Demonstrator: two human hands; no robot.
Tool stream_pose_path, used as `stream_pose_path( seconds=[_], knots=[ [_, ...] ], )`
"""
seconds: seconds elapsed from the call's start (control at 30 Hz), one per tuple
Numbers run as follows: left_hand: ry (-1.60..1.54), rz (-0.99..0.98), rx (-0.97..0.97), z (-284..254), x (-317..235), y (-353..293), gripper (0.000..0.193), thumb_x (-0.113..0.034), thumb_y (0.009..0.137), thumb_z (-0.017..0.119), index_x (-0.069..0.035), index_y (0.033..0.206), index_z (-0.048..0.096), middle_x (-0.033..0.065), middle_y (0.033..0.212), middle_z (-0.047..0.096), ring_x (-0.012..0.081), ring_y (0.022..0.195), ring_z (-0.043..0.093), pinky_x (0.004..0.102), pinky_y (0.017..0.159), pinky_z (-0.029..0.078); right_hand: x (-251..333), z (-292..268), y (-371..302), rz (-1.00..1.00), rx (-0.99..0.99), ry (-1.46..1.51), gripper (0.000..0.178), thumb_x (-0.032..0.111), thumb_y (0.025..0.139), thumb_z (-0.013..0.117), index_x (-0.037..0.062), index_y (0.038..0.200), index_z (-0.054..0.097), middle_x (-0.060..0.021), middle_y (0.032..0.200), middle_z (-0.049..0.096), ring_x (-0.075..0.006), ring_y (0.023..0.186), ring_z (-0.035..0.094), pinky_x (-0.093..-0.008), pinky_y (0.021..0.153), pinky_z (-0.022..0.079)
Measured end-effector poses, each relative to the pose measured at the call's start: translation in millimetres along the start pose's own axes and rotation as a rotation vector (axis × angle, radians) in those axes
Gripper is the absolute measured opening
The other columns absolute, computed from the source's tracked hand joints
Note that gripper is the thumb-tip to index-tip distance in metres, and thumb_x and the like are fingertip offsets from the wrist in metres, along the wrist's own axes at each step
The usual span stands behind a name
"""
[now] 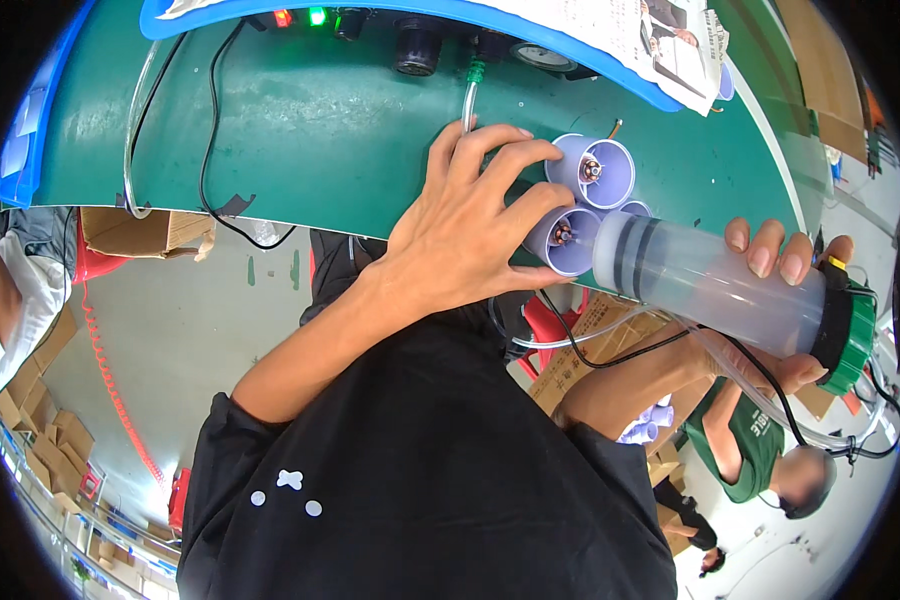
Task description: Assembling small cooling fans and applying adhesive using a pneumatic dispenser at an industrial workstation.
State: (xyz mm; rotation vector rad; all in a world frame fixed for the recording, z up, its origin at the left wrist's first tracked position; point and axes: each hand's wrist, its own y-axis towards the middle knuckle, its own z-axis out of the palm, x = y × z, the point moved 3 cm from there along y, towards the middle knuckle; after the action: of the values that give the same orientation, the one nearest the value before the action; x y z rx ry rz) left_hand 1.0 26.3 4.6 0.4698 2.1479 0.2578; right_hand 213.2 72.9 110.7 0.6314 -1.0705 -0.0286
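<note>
My left hand (460, 225) reaches over the green bench, thumb and index finger pinching the sides of a lilac plastic cup (540, 240). A dark and copper-coloured part sits inside that cup. Just behind it stands a similar lilac cup (625, 180), touched by another of my left fingertips. A third lilac rim (635, 208) shows partly beside them. My right hand (785, 255) is wrapped around a large translucent dispensing syringe (710, 270) with a green cap (852, 340) and dark bands. The syringe lies nearly level, its narrow tip pointing into the nearest cup.
A blue tray (370, 10) with printed paper (660, 40) overhangs the bench's back. Under it sits a control unit with a black knob (417, 47), lit indicators and a gauge (543, 57). Clear tubing (760, 400) and black cables trail from the syringe cap. Co-workers sit at lower right and far left.
</note>
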Motion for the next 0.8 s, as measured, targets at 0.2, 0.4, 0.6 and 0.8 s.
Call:
stream_pose_path(
  seconds=[0.2, 0.4, 0.6, 0.8],
  knots=[
    [0.007, 0.009, -0.002, -0.1, 0.3, 0.1, 0.063, -0.038, 0.056, 0.090, -0.017, 0.109, 0.063, 0.0051, 0.132, 0.051, 0.0331, 0.126, 0.042, 0.0570, 0.108, 0.030, 1.8, -3.3, -1.7, -0.026, 0.007, -0.013, 0.114, 0.061, 0.074, 0.079, 0.0007, 0.152, 0.021, -0.0128, 0.115, 0.050, -0.0287, 0.096, 0.051, -0.0507, 0.084, 0.041],
    [0.020, 0.012, 0.009, 0.3, -2.2, -0.4, 0.062, -0.037, 0.057, 0.089, -0.018, 0.110, 0.063, 0.0050, 0.131, 0.051, 0.0333, 0.125, 0.043, 0.0573, 0.107, 0.031, 22.7, -8.7, 3.5, -0.034, 0.004, 0.102, 0.100, 0.058, 0.082, 0.072, 0.0008, 0.150, 0.026, -0.0141, 0.120, 0.047, -0.0296, 0.104, 0.046, -0.0519, 0.095, 0.032],
    [0.041, 0.024, 0.016, -1.5, -5.8, -0.5, 0.065, -0.037, 0.059, 0.088, -0.031, 0.119, 0.066, 0.0052, 0.143, 0.047, 0.0325, 0.129, 0.043, 0.0596, 0.108, 0.029, 14.0, -24.1, 13.0, -0.010, -0.076, -0.055, 0.075, 0.052, 0.088, 0.064, 0.0009, 0.138, 0.040, -0.0178, 0.123, 0.052, -0.0352, 0.115, 0.047, -0.0571, 0.108, 0.028],
    [0.084, 0.006, 0.085, 0.7, -4.8, -0.5, 0.070, -0.037, 0.058, 0.088, -0.038, 0.124, 0.066, 0.0054, 0.152, 0.041, 0.0312, 0.133, 0.042, 0.0637, 0.109, 0.026, -5.8, -29.1, 9.7, -0.074, -0.123, 0.021, 0.070, 0.055, 0.091, 0.058, 0.0025, 0.135, 0.047, -0.0179, 0.122, 0.053, -0.0358, 0.114, 0.047, -0.0575, 0.104, 0.034]
  ],
)
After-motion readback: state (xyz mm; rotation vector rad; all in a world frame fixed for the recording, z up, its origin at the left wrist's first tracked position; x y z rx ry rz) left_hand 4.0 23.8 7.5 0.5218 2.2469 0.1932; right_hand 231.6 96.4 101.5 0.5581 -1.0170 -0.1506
